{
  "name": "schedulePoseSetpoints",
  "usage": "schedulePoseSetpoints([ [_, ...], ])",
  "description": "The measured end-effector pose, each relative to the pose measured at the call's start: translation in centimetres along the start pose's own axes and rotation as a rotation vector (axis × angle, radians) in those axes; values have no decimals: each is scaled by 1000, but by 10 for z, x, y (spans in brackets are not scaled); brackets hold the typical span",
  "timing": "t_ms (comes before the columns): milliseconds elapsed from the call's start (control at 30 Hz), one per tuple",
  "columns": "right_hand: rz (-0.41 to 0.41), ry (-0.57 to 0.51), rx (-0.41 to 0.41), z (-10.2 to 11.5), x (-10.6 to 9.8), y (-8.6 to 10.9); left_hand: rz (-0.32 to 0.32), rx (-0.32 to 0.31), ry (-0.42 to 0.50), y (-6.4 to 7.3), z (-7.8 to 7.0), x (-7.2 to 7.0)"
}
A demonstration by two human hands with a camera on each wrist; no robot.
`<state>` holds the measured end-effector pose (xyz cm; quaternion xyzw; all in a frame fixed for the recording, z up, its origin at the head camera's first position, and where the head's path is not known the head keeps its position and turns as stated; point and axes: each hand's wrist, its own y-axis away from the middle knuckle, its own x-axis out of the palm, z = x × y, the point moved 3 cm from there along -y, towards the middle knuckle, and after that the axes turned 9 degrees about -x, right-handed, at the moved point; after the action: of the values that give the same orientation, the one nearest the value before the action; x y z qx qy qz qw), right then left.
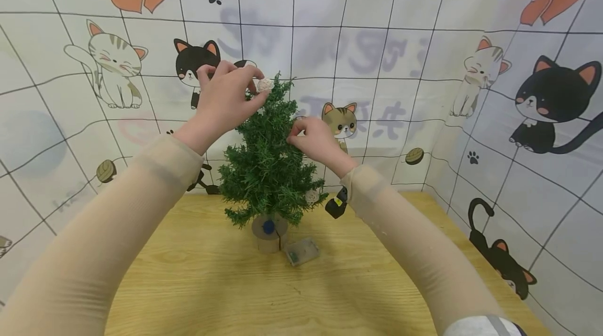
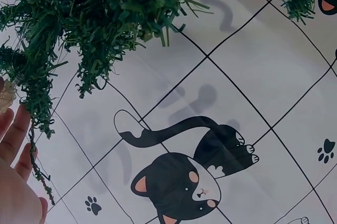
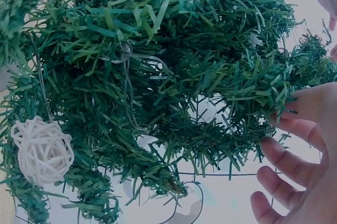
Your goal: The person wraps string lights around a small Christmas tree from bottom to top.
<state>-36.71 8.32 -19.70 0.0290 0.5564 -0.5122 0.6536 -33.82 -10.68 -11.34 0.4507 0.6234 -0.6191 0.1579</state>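
A small artificial Christmas tree (image 1: 264, 158) stands upright on a round wooden base. By its top, my left hand (image 1: 226, 92) pinches a whitish woven ball (image 1: 265, 85) between thumb and fingers. That ball (image 2: 6, 96) shows only partly at the edge of the left wrist view, with green twigs beside it. Lower on the tree's right side, my right hand (image 1: 315, 140) pinches a branch (image 3: 268, 89) with thumb and index finger, the other fingers loosely bent. Another white woven ball (image 3: 43, 150) hangs by a thread from a lower branch.
In front of the wooden base (image 1: 268, 244) lies a small clear battery box (image 1: 302, 251) on the wooden table (image 1: 212, 283). Thin wire (image 3: 129, 76) winds through the branches. A cat-printed cloth (image 1: 292, 6) hangs close behind the tree and along the right side.
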Motion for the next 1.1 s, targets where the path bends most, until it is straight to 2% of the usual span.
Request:
schedulePoseSetpoints([
  [333, -13, 33, 3, 0, 3, 0, 18, -15, -44, 3, 9, -2],
  [533, -35, 7, 1, 1, 0, 1, 21, -20, -60, 4, 13, -2],
  [767, -62, -39, 37, -5, -5, 5, 14, -14, -56, 5, 15, -4],
  [967, -115, -88, 42, -11, -10, 8, -30, 5, -59, 3, 19, -9],
  [1100, -145, -108, 43, -17, -16, 9, -58, -12, -68, 2, 27, -15],
])
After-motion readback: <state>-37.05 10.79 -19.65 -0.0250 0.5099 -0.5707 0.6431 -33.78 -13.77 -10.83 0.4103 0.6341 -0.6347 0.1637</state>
